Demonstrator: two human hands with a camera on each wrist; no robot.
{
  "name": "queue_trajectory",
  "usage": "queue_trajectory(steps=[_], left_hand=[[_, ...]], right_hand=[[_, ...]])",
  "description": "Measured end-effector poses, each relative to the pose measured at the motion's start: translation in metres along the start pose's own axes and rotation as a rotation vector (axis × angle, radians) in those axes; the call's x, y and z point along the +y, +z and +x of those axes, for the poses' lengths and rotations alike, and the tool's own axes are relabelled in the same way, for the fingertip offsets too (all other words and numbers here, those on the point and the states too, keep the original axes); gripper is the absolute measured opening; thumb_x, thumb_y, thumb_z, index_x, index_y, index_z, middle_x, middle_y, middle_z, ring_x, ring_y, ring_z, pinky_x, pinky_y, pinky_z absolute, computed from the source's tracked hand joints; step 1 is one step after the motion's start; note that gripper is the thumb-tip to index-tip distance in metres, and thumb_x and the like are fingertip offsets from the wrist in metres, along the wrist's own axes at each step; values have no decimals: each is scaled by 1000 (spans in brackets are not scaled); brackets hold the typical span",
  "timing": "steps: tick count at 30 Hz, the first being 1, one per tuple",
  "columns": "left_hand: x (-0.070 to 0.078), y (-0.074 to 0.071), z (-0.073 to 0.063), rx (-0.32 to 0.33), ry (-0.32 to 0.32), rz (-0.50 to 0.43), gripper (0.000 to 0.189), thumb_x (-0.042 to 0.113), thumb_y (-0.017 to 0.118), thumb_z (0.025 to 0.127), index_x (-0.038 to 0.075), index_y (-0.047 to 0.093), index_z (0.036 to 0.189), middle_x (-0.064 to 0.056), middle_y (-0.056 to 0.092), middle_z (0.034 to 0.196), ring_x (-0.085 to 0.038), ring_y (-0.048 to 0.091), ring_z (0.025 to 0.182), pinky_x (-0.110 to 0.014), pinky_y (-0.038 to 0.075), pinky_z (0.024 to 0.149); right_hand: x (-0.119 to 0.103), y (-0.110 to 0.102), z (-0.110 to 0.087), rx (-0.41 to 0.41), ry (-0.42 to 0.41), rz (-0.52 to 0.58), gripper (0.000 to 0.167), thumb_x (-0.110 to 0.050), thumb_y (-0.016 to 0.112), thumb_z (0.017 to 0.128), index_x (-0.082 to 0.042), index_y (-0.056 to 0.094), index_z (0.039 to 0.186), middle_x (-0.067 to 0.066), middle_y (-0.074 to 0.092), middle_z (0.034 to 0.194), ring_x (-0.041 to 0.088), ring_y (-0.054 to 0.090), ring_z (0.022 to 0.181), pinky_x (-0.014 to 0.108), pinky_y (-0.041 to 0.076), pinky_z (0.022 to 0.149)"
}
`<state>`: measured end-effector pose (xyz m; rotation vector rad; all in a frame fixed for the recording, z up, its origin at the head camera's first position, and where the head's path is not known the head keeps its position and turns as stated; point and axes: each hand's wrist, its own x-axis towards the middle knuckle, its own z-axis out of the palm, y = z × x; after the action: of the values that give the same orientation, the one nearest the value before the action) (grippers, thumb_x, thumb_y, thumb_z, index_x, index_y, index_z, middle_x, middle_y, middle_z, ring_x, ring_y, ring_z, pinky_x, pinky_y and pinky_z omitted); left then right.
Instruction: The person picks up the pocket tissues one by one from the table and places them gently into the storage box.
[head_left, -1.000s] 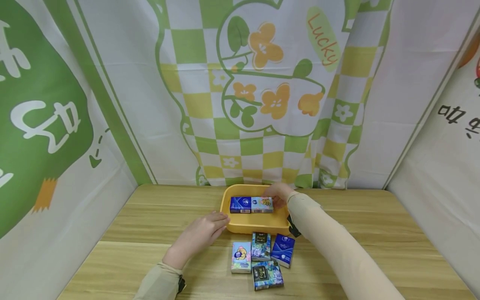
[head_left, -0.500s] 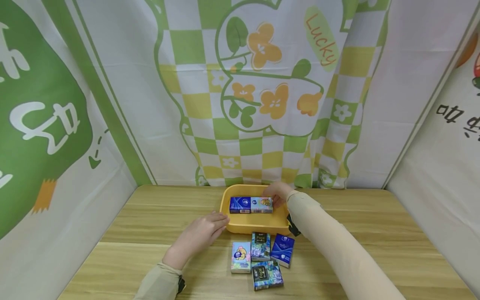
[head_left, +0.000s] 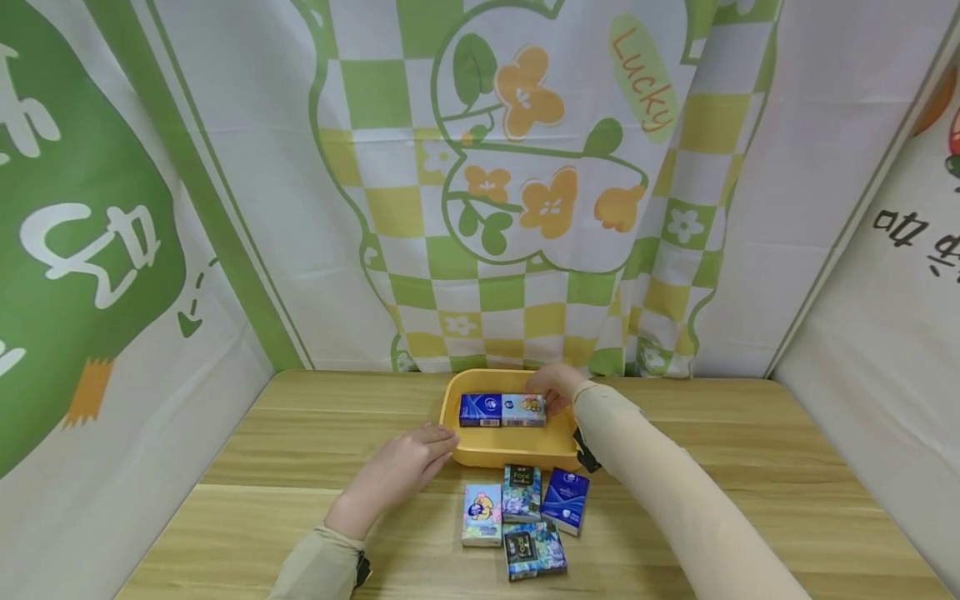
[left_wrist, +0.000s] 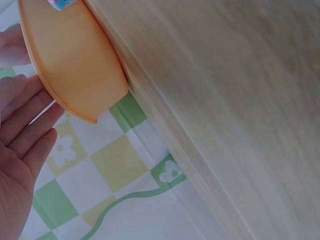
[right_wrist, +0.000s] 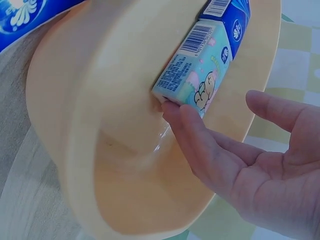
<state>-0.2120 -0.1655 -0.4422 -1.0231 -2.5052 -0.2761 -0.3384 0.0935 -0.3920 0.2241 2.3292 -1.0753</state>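
Note:
Inside a yellow plastic tray (head_left: 517, 457), a dark blue tissue pack (head_left: 480, 410) and a light blue cartoon tissue pack (head_left: 523, 409) lie end to end on their long sides. My right hand (head_left: 557, 388) reaches in over the right side. Its fingertips touch the near end of the light blue pack (right_wrist: 192, 65) in the right wrist view, the thumb held away. My left hand (head_left: 403, 462) is at the tray's front left corner. In the left wrist view, its nearly straight fingers (left_wrist: 32, 107) rest against the tray rim, gripping nothing.
Before the tray on the wooden table (head_left: 315, 442) lie another cartoon pack (head_left: 482, 515), two black-labelled floral packs (head_left: 522, 493) and a dark blue pack (head_left: 566, 500). A checked curtain (head_left: 517, 300) hangs behind the tray.

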Motion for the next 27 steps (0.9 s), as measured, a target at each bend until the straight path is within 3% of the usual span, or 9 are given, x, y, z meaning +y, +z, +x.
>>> queue_trajectory(steps=[7,15,24,27], left_hand=[[-1,1,0,17,21,3,28,13,68,86,5,69,112,-11,69,114,-26,66,106,-39,55,94],[0,0,0,13,5,-5,28,12,68,87,6,68,113,-10,69,114,-27,66,106,-38,55,94],[1,-1,0,-5,2,-6,27,13,67,88,6,68,114,-10,68,115,-26,65,107,-38,54,95],[0,0,1,6,5,-6,27,13,67,87,5,68,113,-11,68,115,-27,65,106,-38,55,94]], right_hand=[[3,1,-5,11,-29,-35,51,-23,54,95,7,44,135,31,48,133,40,58,114,42,54,97],[2,-2,-5,147,-72,-265,42,-26,57,93,3,58,122,27,63,113,35,66,98,40,60,84],[8,-6,-15,137,-119,-228,38,-24,59,92,1,58,121,23,66,107,33,68,94,39,60,82],[8,-7,-20,148,-140,-241,41,-24,61,91,1,55,124,22,66,106,32,68,91,36,61,75]])
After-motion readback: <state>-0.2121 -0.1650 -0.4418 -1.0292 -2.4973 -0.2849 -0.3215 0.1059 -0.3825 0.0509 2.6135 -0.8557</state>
